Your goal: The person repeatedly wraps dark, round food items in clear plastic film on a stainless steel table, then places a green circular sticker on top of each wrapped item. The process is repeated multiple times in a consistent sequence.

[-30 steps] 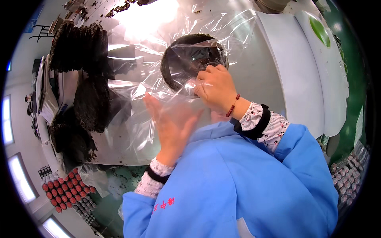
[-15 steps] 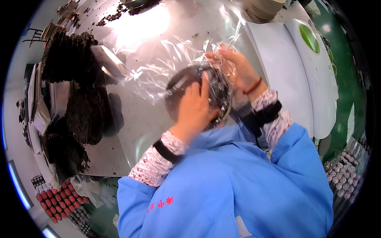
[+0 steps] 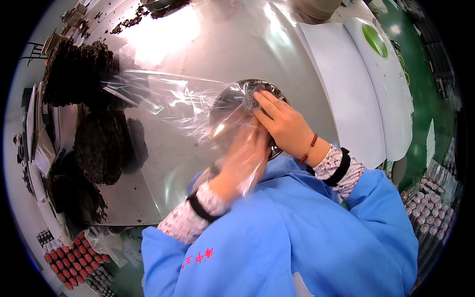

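Observation:
A round metal pan [image 3: 255,82] with a shiny rim sits on the table close in front of me, largely hidden by my hands. Clear plastic film [image 3: 173,96] drapes over its left side and stretches out to the left. My right hand [image 3: 287,126] reaches across the pan from the right, its fingertips closed on bunched film above the middle. Slightly blurred, my left hand [image 3: 242,153] lies beneath a layer of film at the pan's near left, fingers stretched toward the right hand's fingertips. What the pan holds cannot be made out.
Stacks of dark, rough dried sheets [image 3: 99,143] stand along the left side of the metal table [image 3: 173,173]. White sheeting [image 3: 346,94] lies to the right, with a green oval [image 3: 374,40] on it. A round container [image 3: 316,9] and another pan [image 3: 157,4] are at the far edge.
The film has been drawn out flatter to the left. My right hand has come down and left onto the pan; my left hand has moved down, now under the film.

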